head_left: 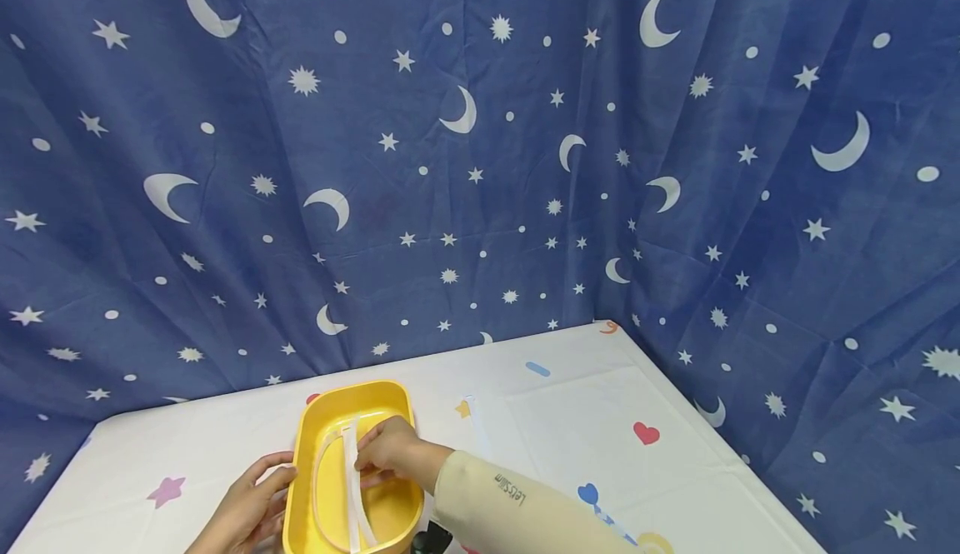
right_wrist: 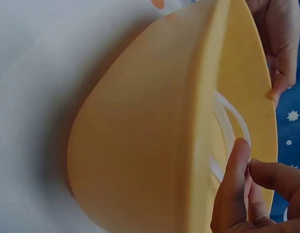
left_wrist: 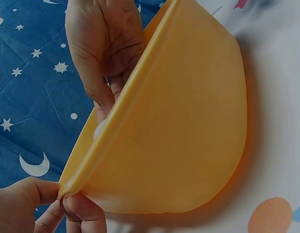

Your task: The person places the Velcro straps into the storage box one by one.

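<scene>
A dark blue curtain (head_left: 480, 162) printed with white moons, stars and dots hangs in folds behind and to the right of the table (head_left: 600, 421). The table wears a white cloth scattered with small coloured hearts, stars and shapes.

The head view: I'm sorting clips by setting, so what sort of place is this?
Probably a staged tabletop set rather than a lived-in room: a star-and-moon curtain hangs behind, a white patterned tablecloth covers the table, and both hands work at one yellow tub.
</scene>
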Tool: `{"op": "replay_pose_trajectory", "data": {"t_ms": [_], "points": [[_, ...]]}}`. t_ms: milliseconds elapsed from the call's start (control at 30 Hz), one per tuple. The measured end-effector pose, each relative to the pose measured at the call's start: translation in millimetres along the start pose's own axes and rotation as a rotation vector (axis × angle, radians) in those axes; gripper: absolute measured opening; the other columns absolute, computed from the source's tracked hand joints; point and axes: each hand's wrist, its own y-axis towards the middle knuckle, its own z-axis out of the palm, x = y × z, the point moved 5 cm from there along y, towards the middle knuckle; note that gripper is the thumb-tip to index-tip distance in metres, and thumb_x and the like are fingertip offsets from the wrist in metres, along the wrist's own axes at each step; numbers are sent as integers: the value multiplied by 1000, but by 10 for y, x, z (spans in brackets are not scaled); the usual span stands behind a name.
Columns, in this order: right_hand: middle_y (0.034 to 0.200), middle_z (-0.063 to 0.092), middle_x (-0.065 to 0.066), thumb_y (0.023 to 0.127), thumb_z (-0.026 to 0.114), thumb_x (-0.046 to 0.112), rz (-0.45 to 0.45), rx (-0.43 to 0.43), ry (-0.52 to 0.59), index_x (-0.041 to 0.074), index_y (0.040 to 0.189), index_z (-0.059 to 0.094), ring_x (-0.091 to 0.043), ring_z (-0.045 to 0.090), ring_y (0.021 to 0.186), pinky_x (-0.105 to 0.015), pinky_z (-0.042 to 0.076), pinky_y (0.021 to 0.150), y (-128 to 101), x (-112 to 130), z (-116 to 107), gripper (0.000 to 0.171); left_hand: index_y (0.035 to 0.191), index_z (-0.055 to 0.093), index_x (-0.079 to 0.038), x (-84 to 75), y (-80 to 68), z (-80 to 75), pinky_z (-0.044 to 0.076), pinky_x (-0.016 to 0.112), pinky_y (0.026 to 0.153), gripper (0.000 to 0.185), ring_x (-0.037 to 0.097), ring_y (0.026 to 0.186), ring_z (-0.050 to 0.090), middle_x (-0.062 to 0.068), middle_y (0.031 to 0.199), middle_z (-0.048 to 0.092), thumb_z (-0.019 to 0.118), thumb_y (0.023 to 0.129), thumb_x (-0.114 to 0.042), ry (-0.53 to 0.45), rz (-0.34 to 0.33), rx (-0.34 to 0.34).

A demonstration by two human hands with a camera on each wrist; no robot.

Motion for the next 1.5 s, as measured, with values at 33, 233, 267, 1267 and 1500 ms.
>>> {"op": "replay_pose_trajectory", "data": {"t_ms": [33, 233, 267, 1267, 1500], "points": [[61, 55, -8, 74, 69, -20, -3, -3, 0, -4, 83, 66, -17, 63, 55, -44, 59, 63, -7, -4, 8, 19, 138, 37, 0, 1, 0, -2, 58, 28, 64, 47, 13, 74, 64, 5, 92, 64, 54, 100, -21, -2, -1, 0], [59, 54, -7, 73, 69, -21, -10, -28, -43, -1, 77, 63, -26, 69, 59, -39, 60, 58, -40, -73, 48, 21, 138, 37, 0, 13, 0, -6, 58, 29, 62, 46, 13, 73, 64, 4, 91, 65, 54, 100, -20, 4, -7, 1], [59, 54, -6, 74, 69, -20, -11, -34, -54, 0, 75, 62, -28, 70, 59, -38, 60, 57, -43, -83, 50, 21, 138, 37, 0, 13, 2, -5, 58, 29, 63, 47, 13, 73, 64, 4, 91, 65, 54, 99, -21, 5, -7, 0], [40, 53, -5, 67, 72, -17, -141, -132, -288, 9, 66, 51, -23, 63, 40, -28, 51, 39, 120, -259, 100, 33, 139, 34, 0, -4, -1, 11, 59, 32, 66, 47, 15, 76, 67, 8, 96, 64, 53, 100, -19, -20, -17, 3], [39, 53, -4, 67, 73, -13, -195, -158, -417, 10, 68, 52, -22, 63, 40, -22, 46, 35, 106, -217, 95, 31, 139, 35, 0, -13, 11, 6, 59, 31, 66, 48, 14, 75, 66, 7, 95, 64, 53, 100, -20, -12, -25, -1]]}}
